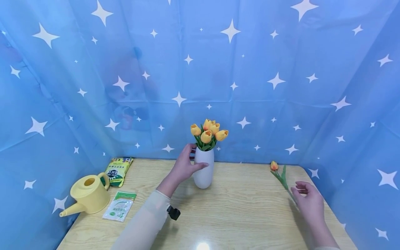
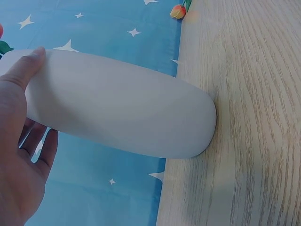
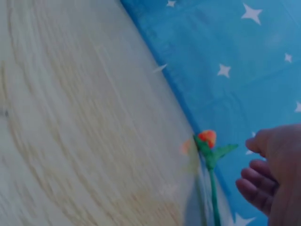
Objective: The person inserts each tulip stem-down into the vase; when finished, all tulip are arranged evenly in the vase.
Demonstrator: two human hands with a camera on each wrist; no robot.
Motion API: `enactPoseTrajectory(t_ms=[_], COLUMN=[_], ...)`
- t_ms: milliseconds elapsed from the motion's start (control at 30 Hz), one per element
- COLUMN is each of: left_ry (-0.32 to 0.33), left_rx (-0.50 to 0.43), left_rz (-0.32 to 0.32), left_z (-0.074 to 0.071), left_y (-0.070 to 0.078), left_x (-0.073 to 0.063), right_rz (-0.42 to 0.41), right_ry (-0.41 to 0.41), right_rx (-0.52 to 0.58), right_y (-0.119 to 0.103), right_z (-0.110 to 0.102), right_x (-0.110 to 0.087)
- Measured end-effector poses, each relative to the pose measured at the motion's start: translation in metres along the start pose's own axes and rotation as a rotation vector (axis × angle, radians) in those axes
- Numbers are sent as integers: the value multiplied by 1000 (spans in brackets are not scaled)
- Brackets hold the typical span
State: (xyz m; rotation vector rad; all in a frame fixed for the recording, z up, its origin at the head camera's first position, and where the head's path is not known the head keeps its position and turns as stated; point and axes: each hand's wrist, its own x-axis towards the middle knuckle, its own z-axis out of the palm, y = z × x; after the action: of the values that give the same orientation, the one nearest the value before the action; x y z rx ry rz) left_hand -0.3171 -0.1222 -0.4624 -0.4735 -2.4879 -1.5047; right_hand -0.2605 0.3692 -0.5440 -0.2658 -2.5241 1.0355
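A white vase (image 1: 203, 175) stands upright on the table, filled with several yellow-orange tulips (image 1: 206, 136) with green leaves. My left hand (image 1: 185, 165) grips its upper part from the left, thumb across the front and fingers behind. In the left wrist view the vase (image 2: 127, 106) fills the middle, the thumb lying on its wall near the top. On the right, a single orange tulip (image 1: 274, 166) lies on the table with its green stem pointing toward me. Beside that stem hovers my right hand (image 1: 309, 201), fingers loosely bent; the right wrist view has a gap between fingers and stem.
At the left stands a yellow watering can (image 1: 92, 198), its spout toward the front left. Behind it lies a yellow-green packet (image 1: 118, 172), and a white-green sachet (image 1: 119, 206) lies nearer. A blue starry curtain (image 1: 209, 76) encloses the wooden table (image 1: 243, 208).
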Motion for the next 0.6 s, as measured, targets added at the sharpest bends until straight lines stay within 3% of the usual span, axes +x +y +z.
enactPoseTrajectory(t_ms=[167,600], left_ry=[1,4], left_rx=[-1,-2], left_rz=[-1,15], left_z=[0,1], left_y=[0,-2], left_x=[0,0], right_rz=[-53,-61], right_ry=[-40,-165], right_rx=[-30,-105], right_y=[8,20], right_z=[6,18], right_x=[3,11])
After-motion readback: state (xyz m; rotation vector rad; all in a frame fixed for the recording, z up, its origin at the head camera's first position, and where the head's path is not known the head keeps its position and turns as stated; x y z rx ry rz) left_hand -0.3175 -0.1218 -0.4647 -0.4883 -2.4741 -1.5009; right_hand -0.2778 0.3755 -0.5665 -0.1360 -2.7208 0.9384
